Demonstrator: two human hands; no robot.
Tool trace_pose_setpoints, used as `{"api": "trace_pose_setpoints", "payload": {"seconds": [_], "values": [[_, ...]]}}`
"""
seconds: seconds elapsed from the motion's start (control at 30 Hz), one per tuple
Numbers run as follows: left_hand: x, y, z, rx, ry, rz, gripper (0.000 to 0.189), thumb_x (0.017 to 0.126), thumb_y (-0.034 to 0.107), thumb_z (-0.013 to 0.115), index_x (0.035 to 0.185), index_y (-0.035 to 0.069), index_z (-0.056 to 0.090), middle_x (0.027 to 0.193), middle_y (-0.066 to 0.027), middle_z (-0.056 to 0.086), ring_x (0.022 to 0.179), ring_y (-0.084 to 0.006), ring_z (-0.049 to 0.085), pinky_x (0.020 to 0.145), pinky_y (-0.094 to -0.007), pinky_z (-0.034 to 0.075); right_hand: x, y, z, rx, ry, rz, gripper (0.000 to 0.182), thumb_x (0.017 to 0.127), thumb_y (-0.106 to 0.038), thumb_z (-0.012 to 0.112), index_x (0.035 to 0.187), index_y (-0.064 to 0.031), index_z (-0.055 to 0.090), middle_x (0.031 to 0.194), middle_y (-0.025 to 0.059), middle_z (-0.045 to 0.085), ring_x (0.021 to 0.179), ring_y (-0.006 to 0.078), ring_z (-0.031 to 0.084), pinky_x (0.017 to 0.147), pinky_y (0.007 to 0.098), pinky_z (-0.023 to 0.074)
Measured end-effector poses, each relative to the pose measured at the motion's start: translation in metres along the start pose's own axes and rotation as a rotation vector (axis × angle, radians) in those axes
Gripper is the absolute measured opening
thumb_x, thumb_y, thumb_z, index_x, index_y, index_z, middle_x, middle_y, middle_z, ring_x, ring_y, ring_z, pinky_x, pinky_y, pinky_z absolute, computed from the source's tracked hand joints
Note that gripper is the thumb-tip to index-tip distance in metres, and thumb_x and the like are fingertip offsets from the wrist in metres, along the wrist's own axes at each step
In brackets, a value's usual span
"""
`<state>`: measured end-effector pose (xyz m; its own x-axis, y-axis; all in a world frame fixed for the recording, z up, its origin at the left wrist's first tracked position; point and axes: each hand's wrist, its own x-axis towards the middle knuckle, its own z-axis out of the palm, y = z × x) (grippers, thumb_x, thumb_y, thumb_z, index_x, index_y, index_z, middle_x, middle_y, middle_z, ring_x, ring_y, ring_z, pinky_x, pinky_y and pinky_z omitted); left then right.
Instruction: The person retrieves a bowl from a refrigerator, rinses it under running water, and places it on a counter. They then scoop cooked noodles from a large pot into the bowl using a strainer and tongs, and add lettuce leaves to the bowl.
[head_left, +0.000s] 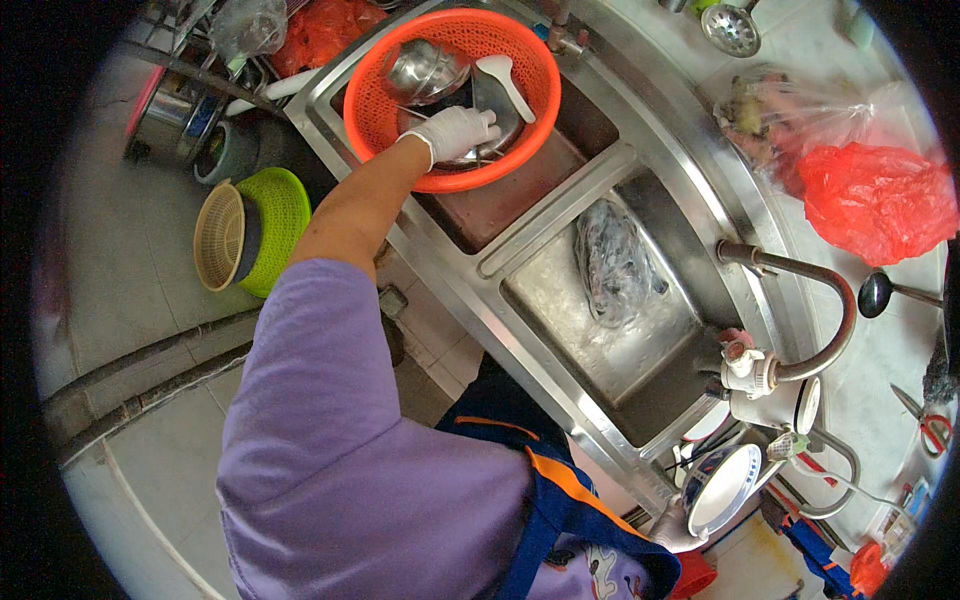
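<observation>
My left hand, in a white glove, reaches into an orange plastic basket on the left sink basin. Its fingers are bent over metal ware; whether they grip anything is hidden. A metal bowl and a white rice paddle lie beside it in the basket. At the lower right my gloved right hand holds a blue-and-white bowl by its underside, tilted with its white inside showing. In the right basin lies a clear plastic bag with dark contents.
A curved faucet arches beside the right basin. Red plastic bag, black ladle and scissors lie on the counter. A metal skimmer is farther back. Green and beige colanders stand left of my arm.
</observation>
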<state>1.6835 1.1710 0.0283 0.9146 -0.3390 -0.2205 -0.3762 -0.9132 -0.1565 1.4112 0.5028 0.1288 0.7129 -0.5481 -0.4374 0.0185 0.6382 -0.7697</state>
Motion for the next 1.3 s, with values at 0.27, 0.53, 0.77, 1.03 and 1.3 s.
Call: {"api": "trace_pose_setpoints", "payload": {"seconds": [0.27, 0.53, 0.77, 1.03, 1.3], "values": [[0.016, 0.007, -0.005, 0.123, -0.070, 0.046, 0.016, 0.070, 0.011, 0.059, 0.082, 0.001, 0.063, 0.093, -0.0095, 0.061, 0.092, -0.0259, 0.057, 0.079, -0.0377, 0.047, -0.011, 0.009, 0.019, -0.037, 0.073, -0.057, 0.078, 0.064, -0.032, 0.057, 0.131, 0.0020, 0.037, 0.128, 0.0222, 0.042, 0.115, 0.0386, 0.042, 0.090, 0.0503, 0.0357], [-0.023, -0.016, -0.073, -0.801, 0.468, -0.273, 0.010, 0.080, 0.009, 0.046, 0.081, 0.005, 0.055, 0.079, -0.0053, 0.059, 0.084, -0.0191, 0.056, 0.082, -0.0367, 0.044, -0.006, 0.004, -0.040, -0.364, -0.038, -0.191, 0.077, 0.067, -0.035, 0.056, 0.132, 0.0023, 0.036, 0.133, 0.0214, 0.040, 0.120, 0.0375, 0.040, 0.095, 0.0547, 0.0365], [-0.082, 0.143, -0.196, -2.257, 0.669, 0.052, 0.040, 0.091, 0.046, 0.048, 0.090, 0.007, 0.054, 0.056, 0.0034, 0.034, 0.048, -0.0090, 0.031, 0.045, -0.0270, 0.026, -0.025, -0.002, -0.009, -0.093, 0.141, -0.135, 0.079, 0.066, -0.034, 0.056, 0.136, -0.0055, 0.034, 0.136, 0.0178, 0.037, 0.124, 0.0369, 0.037, 0.097, 0.0566, 0.0371], [-0.034, 0.416, -0.287, -2.546, 0.227, 0.926, 0.044, 0.100, 0.033, 0.029, 0.061, 0.011, 0.032, 0.059, -0.0010, 0.032, 0.057, -0.0169, 0.034, 0.061, -0.0331, 0.037, -0.011, -0.035, -0.038, -0.012, 0.040, -0.052, 0.076, 0.066, -0.028, 0.058, 0.135, -0.0061, 0.034, 0.128, 0.0162, 0.042, 0.119, 0.0331, 0.042, 0.097, 0.0490, 0.0396], [0.040, 0.613, -0.253, -2.193, -0.104, 0.331, 0.024, 0.095, 0.019, 0.050, 0.072, 0.009, 0.047, 0.064, 0.0038, 0.039, 0.058, -0.0078, 0.037, 0.064, -0.0261, 0.038, 0.023, -0.052, -0.095, 0.074, -0.073, 0.092, 0.065, 0.070, -0.023, 0.057, 0.128, 0.0007, 0.041, 0.123, 0.0139, 0.049, 0.116, 0.0276, 0.046, 0.101, 0.0407, 0.0352]]}}
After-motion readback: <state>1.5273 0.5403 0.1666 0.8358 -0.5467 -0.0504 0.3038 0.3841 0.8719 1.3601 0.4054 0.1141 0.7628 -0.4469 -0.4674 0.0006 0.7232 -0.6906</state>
